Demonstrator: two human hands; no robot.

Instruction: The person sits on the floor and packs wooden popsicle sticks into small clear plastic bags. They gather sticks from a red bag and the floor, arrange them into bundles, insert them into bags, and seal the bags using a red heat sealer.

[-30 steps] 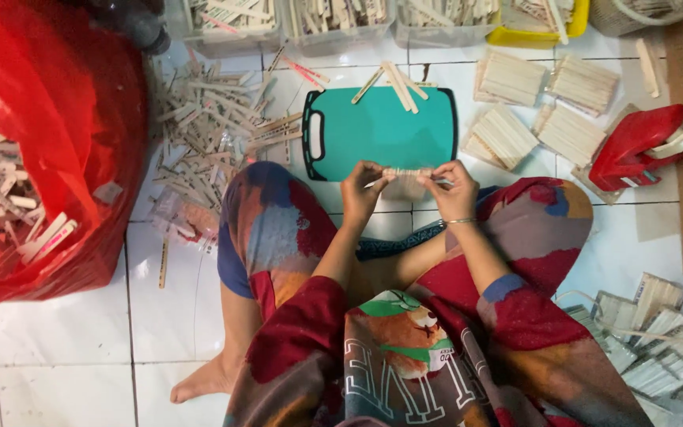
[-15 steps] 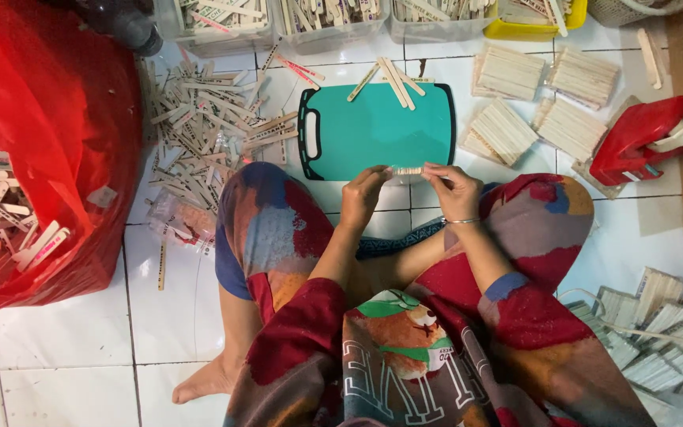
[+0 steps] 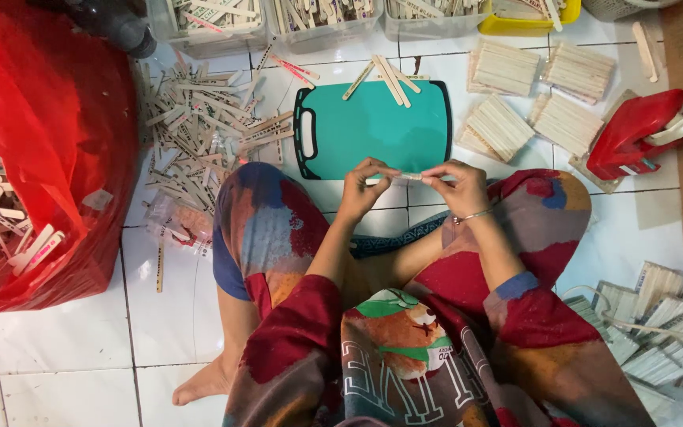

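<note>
White floor tiles (image 3: 73, 356) lie under everything. Over the near edge of the teal plastic cutting board (image 3: 373, 126), the left hand (image 3: 361, 188) and right hand (image 3: 458, 186) pinch a small bundle of flat wooden sticks (image 3: 411, 177) at its ends. Loose sticks (image 3: 199, 126) lie beside it, and a red tape dispenser (image 3: 634, 130).

One head-worn camera looks steeply down from close above onto the lap and tiled floor (image 3: 81, 356).

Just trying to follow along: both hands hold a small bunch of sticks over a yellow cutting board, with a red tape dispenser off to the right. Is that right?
Not quite. The board is teal, not yellow, as the head view shows. The rest stands: the left hand and right hand hold a small bunch of sticks between them by the board's near edge, and the red tape dispenser lies to the right.
</note>
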